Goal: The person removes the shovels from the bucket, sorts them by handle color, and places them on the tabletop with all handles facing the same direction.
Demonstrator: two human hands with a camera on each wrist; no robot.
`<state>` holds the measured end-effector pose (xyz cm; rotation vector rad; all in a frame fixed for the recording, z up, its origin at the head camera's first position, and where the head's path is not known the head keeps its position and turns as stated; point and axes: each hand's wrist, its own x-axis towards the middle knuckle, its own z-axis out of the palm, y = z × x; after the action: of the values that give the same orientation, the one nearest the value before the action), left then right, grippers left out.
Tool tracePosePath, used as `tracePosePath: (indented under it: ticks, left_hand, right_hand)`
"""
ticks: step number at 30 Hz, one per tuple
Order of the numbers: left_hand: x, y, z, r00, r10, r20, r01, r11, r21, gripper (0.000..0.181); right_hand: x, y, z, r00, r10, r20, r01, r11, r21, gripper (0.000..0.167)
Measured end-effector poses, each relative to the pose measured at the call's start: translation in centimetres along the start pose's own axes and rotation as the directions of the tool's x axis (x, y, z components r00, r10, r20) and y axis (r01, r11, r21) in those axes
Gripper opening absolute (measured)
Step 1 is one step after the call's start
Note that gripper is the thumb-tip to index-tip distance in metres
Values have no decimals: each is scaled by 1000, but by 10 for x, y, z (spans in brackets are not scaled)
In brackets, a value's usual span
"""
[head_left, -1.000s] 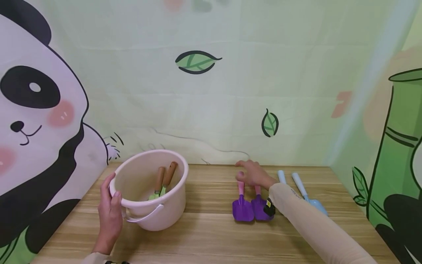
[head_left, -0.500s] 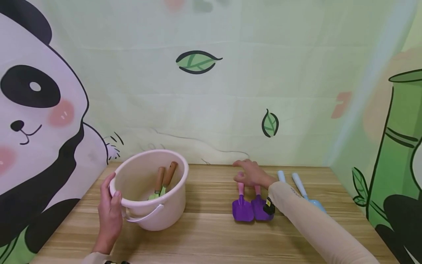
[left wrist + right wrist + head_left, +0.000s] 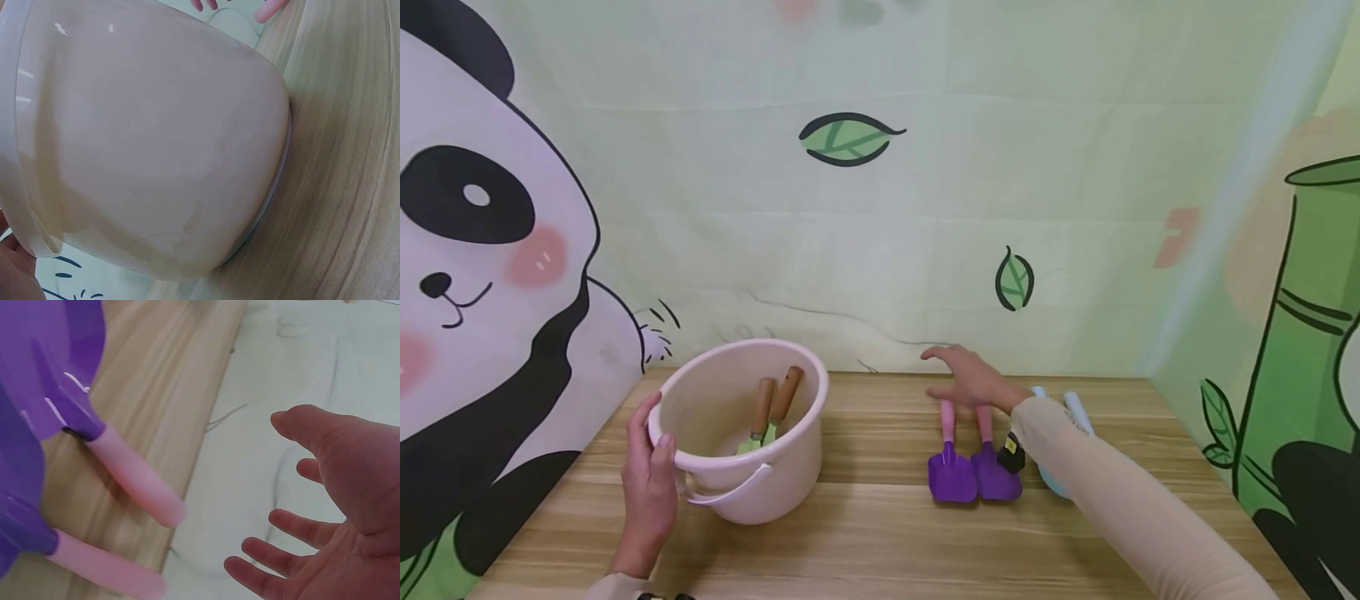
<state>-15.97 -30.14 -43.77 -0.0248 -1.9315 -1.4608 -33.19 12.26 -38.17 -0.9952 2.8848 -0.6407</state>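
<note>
A pale pink bucket stands on the left of the table. My left hand grips its left rim, and in the left wrist view the bucket's wall fills most of the picture. Inside lean two tools with wooden handles and green lower parts. Two purple toy shovels with pink handles lie side by side, right of the bucket. My right hand hovers over their handle ends, fingers spread and holding nothing; the right wrist view shows the fingers apart from the pink handles.
Two light blue shovels lie farther right, one handle showing, both partly hidden by my right sleeve. Behind the wooden table hangs a backdrop printed with a panda, leaves and bamboo.
My right hand has risen slightly and its fingers have spread more, while the right sleeve now covers more of the blue shovels. The left hand and bucket stay put.
</note>
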Motion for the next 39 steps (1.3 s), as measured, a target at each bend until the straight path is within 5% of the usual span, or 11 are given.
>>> tracePosePath:
  ticks: [12, 24, 35, 39]
  left_hand:
    - [0, 0, 0, 1000, 8, 2, -8, 1000, 10, 54]
    - [0, 0, 1, 1000, -2, -2, 2, 999, 48, 54]
    - [1, -3, 0, 1000, -5, -10, 5, 999, 50, 55]
    - [1, -5, 0, 1000, -4, -10, 4, 999, 42, 55]
  right_hand:
    - [10, -17, -31, 997, -74, 30, 75, 996, -37, 60]
    - [21, -56, -76, 985, -80, 152, 88, 995, -52, 64]
    - [31, -88, -103, 963, -85, 256, 105, 993, -63, 64]
    - [35, -103, -113, 941, -57, 334, 91, 992, -86, 64]
